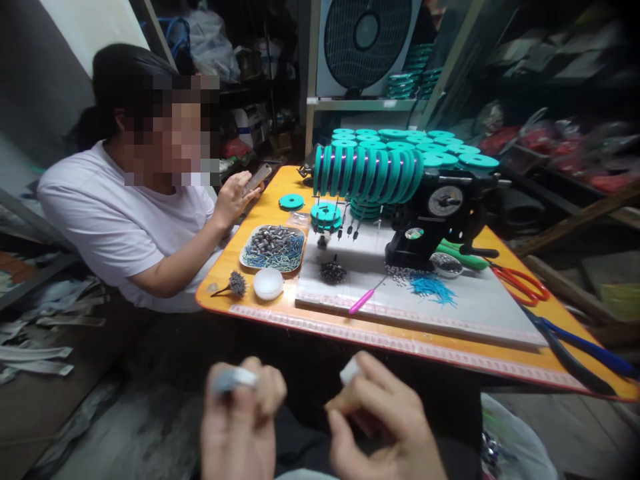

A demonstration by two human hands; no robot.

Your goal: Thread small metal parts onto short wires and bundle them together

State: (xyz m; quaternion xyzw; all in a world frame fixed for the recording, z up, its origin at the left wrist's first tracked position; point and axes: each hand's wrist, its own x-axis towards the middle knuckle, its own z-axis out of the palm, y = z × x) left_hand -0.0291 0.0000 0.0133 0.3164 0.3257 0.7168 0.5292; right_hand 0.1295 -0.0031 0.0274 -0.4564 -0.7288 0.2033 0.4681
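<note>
Pinched between the thumb and fingers of the left hand (pixel 243 417) is a small pale, blurred strip (pixel 234 379); the right hand (pixel 380 420) grips a small white piece (pixel 349 371) at its fingertips. Both hands are low, in front of the orange table (pixel 280 310). Beyond it a seated person (pixel 125 213) holds a phone (pixel 257 179) near a tray of sinkers (pixel 274 248) and teal spools (pixel 367 173).

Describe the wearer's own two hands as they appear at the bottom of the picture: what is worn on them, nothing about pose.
Both are bare: the left hand and right hand show no gloves, rings or watch. No sleeve reaches either wrist in view. The fingers look blurred, and white tape-like wraps seem to cover a fingertip on each hand, though that is hard to tell.
</note>
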